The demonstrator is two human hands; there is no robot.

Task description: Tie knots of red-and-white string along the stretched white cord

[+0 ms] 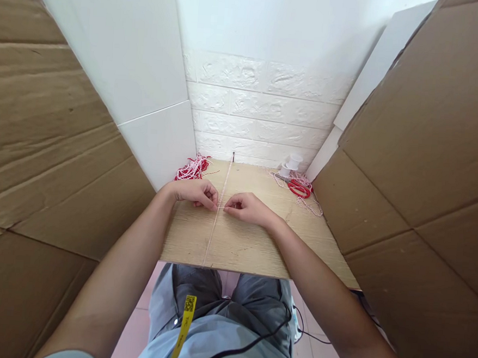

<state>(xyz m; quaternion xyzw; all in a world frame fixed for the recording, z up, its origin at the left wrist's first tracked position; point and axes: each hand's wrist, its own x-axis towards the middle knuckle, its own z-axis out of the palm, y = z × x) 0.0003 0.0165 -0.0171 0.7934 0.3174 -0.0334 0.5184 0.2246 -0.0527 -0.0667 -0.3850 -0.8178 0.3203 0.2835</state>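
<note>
A thin pale string (212, 229) runs from a small hook (233, 156) at the wall down across the wooden board (250, 250) to its front edge. My left hand (199, 192) is just left of the string, thumb and fingertips pinched together at it. On the right side, my right hand (245, 207) is also pinched, its fingertips a short way from the string. A short, fine strand seems to span the gap between both sets of fingertips, crossing the long string.
Red and pink-white threads (193, 167) are piled at the board's back left. Red-handled scissors (299, 188), loose string and white spools (294, 161) lie at the back right. Cardboard walls (40, 149) flank both sides.
</note>
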